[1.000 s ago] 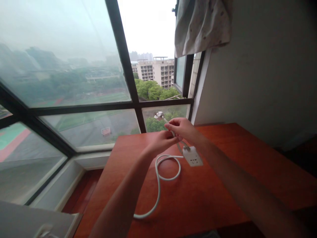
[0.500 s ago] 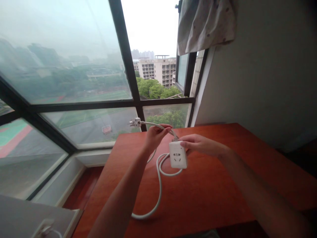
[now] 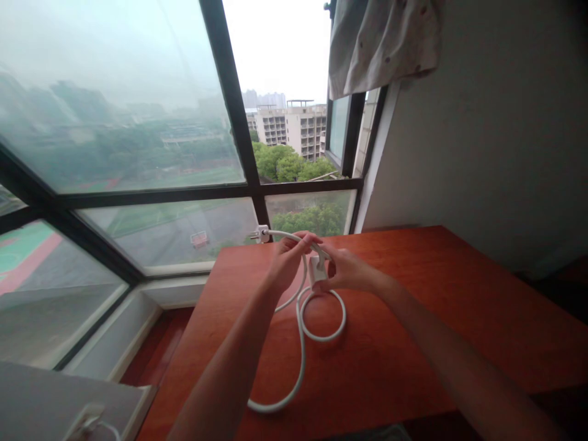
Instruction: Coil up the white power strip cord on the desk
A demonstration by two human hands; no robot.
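Note:
My left hand (image 3: 290, 260) pinches a white power cord (image 3: 301, 361) a short way behind its plug (image 3: 262, 233); the plug's prongs point left. Close beside it, my right hand (image 3: 351, 269) is closed around the white extension socket (image 3: 316, 274), which is tilted so its socket holes are out of sight. Fingers of both hands nearly meet where the cord enters the socket. Below them the cord makes a round loop, then a wider bend toward my left forearm, which hides part of it.
A reddish-brown wooden table (image 3: 390, 349) lies under my hands. Dark-framed windows (image 3: 160, 197) stand beyond and to the left, with a curtain (image 3: 386, 49) hanging at the upper right. A wall outlet (image 3: 87, 422) with a white plug sits at the lower left.
The extension socket has turned from showing its face to being tilted, and my right hand has moved left around it. The plug has shifted slightly right and down.

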